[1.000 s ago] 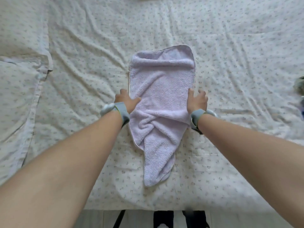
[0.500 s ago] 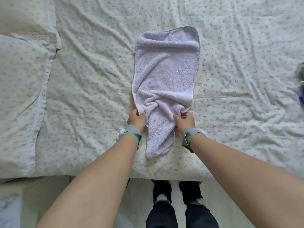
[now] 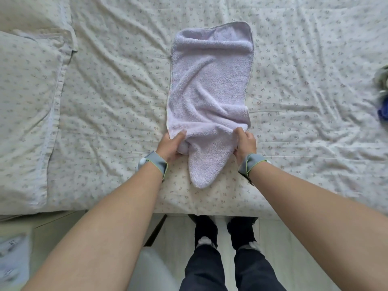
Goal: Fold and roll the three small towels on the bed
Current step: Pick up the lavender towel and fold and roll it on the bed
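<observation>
A pale lilac towel (image 3: 210,87) lies lengthwise on the bed (image 3: 117,97), folded into a narrow strip with its near end tapering to a point close to the bed's front edge. My left hand (image 3: 171,144) grips the towel's near left side, thumb on top and fingers under the fabric. My right hand (image 3: 244,141) pinches the near right side at the same height. The towel's far end lies flat with a folded lip. Other towels show only as dark blue and green cloth (image 3: 383,97) at the right edge.
A pillow (image 3: 27,101) in matching floral cover fills the left side of the bed. The bed's front edge runs just behind my wrists; my legs and feet (image 3: 224,248) stand on the floor below it.
Both hands slid from the towel's middle sides down toward its near end and took hold of the fabric there. The view pulled back, showing the bed's edge and my legs.
</observation>
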Motion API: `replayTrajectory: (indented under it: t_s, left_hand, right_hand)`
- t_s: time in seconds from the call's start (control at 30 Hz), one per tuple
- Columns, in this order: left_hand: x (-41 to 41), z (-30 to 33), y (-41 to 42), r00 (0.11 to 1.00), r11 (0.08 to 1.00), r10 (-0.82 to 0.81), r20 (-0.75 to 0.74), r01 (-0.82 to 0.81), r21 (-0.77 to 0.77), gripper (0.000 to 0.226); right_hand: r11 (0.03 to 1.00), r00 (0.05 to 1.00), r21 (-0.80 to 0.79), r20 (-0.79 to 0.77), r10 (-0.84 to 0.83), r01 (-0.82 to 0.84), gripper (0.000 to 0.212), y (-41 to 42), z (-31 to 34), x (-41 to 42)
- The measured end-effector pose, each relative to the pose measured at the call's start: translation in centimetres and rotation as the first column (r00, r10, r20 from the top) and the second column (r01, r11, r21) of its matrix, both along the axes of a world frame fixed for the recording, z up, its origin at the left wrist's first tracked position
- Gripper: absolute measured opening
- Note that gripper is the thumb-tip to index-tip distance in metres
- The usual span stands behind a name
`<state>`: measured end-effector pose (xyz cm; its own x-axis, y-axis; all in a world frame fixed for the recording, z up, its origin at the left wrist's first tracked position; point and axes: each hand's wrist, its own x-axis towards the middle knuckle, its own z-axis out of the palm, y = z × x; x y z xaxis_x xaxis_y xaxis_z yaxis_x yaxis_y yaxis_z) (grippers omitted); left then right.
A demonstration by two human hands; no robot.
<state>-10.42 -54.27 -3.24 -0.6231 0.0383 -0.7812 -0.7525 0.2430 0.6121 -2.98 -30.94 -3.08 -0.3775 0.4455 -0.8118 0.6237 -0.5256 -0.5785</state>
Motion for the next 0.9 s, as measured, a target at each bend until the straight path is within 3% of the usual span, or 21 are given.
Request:
replayTrajectory:
  t_s: [0.07,0.17,0.27,0.4,0.53,0.63,0.7,0.77,0.83,0.9]
  left_hand:
    - [1.3,0.2,-0.2,0.993,0.994,-0.100,0.065,0.097,0.045,0.070]
    - [2.8,-0.6,-0.7,0.980,0.981,-0.189,0.069,0.185,0.056,0.085]
    - [3.4,-0.6,-0.1,0.977,0.977,-0.213,-0.008,0.213,0.001,0.058]
    - [3.0,0.2,0.8,0.985,0.990,-0.140,-0.100,0.137,-0.037,0.022]
    - [2.5,1.0,1.5,0.985,0.998,-0.066,-0.159,0.063,-0.025,0.034]
    - [2.2,-0.4,1.4,0.987,0.999,-0.002,-0.163,0.010,0.044,0.048]
    - [2.0,-1.7,1.2,0.983,1.000,-0.007,-0.183,0.012,0.024,0.064]
    - [1.8,-1.8,1.3,0.979,1.000,-0.022,-0.200,0.025,0.010,0.074]
    - [2.3,0.9,2.4,0.980,0.999,-0.044,-0.196,0.043,-0.012,0.069]
    - [2.6,2.0,3.1,0.981,0.999,-0.052,-0.185,0.052,-0.007,0.049]
  right_hand:
    - [0.998,1.000,-0.065,-0.012,-0.011,0.010,0.040,-0.3,0.2,0.4]
    - [0.984,0.999,-0.173,-0.028,-0.037,0.032,0.032,-0.4,0.9,1.0]
    - [0.953,0.990,-0.295,-0.094,-0.104,0.072,0.058,-1.0,1.2,1.2]
    - [0.865,0.956,-0.476,-0.145,-0.255,0.159,0.041,-1.6,1.8,1.2]
    - [0.718,0.861,-0.630,-0.151,-0.486,0.295,0.047,-1.1,0.6,1.3]
    - [0.827,0.924,-0.548,-0.237,-0.300,0.128,0.042,-1.5,1.1,0.8]
    - [0.859,0.941,-0.510,-0.310,-0.135,-0.044,0.064,-1.7,0.8,0.8]
    - [0.880,0.940,-0.453,-0.341,-0.019,-0.147,0.057,-1.9,1.0,0.9]
    - [0.901,0.933,-0.369,-0.347,0.095,-0.228,0.049,-2.0,1.0,1.1]
    - [0.894,0.901,-0.280,-0.361,0.241,-0.351,0.048,-2.1,0.9,1.0]
